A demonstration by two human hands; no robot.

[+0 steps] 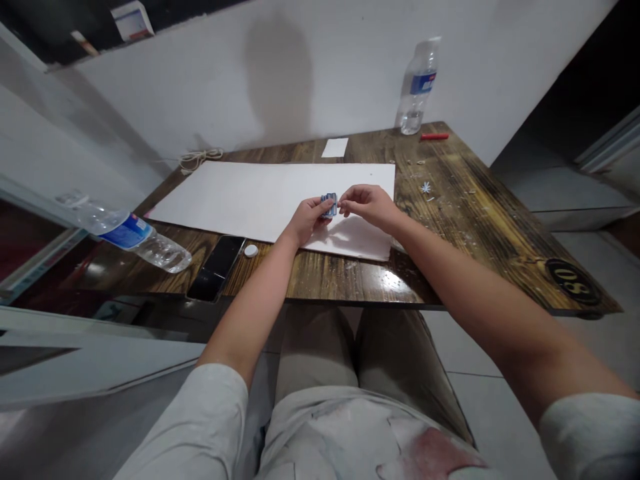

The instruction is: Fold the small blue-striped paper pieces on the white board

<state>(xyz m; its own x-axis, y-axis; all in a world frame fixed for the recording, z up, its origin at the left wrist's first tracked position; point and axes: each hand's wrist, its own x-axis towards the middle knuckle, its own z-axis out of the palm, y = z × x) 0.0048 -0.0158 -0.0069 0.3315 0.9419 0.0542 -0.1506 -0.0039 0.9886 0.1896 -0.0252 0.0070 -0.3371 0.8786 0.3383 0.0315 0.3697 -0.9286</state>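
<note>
My left hand is closed around a small blue and pale rectangular piece with line-like markings; its exact kind is too small to tell. Just to the right of that piece, my right hand has its thumb and fingers pinched together. Whether anything is between those fingertips I cannot make out. Both hands are above a large white board that lies flat on the dark wooden table.
A small blue snowflake-shaped piece and a red stick-like item lie to the right. One clear bottle stands at the back; another bottle lies at left by a black phone and a white cap. A coiled cord and white paper lie behind.
</note>
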